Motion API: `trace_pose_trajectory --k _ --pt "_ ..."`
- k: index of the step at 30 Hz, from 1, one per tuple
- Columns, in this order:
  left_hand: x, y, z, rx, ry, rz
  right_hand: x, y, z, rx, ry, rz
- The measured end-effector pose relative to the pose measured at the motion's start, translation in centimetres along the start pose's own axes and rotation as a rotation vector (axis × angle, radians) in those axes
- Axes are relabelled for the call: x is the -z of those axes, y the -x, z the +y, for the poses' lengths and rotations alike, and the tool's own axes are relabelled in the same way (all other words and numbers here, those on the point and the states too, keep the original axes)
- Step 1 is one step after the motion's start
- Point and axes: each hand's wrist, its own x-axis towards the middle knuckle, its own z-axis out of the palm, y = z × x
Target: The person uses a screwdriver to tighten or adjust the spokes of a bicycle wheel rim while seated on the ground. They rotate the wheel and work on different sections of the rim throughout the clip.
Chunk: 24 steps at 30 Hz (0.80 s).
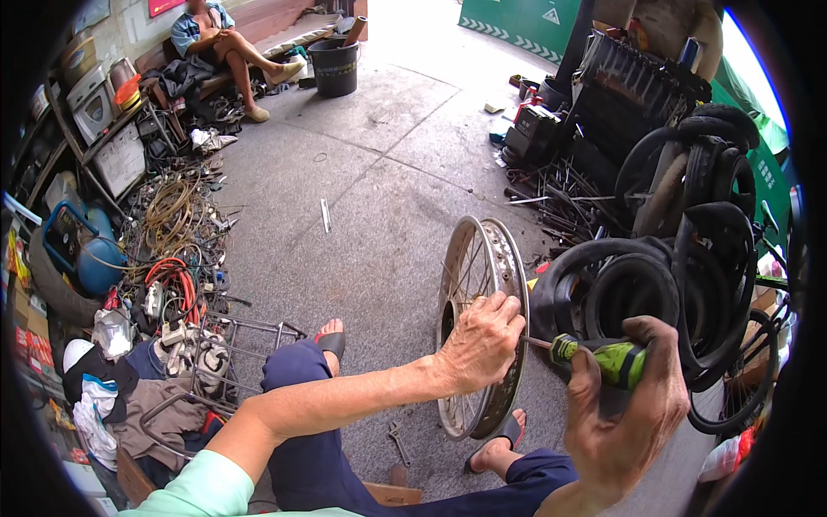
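Observation:
A spoked metal wheel rim [463, 414] without a tyre stands upright between my legs. My left hand [478, 345] has its fingers closed at the rim's right side, close to the metal tip of a screwdriver. My right hand [629, 414] grips that green-and-black screwdriver [620, 362], its shaft pointing left into the rim beside my left fingers; the exact contact point is partly hidden. An open-ended wrench [398, 441] lies on the floor below the wheel.
Tangled cables [172, 207], a blue tank [99, 258] and a metal rack [250, 340] crowd the left. Tyres and tubes [629, 297] are heaped right, near metal rods [560, 215]. A seated person [220, 47] is at the back left, beside a black bucket [336, 73].

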Motion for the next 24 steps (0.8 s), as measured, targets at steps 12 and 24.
trace_pose_trajectory --k 12,24 --pt "-0.2 0.1 0.0 -0.025 -0.037 0.014 0.0 0.2 1.2 -0.011 0.016 0.021" --pt "-0.2 -0.1 0.0 -0.045 -0.057 0.022 0.6 0.6 1.5 0.017 -0.106 -0.051"
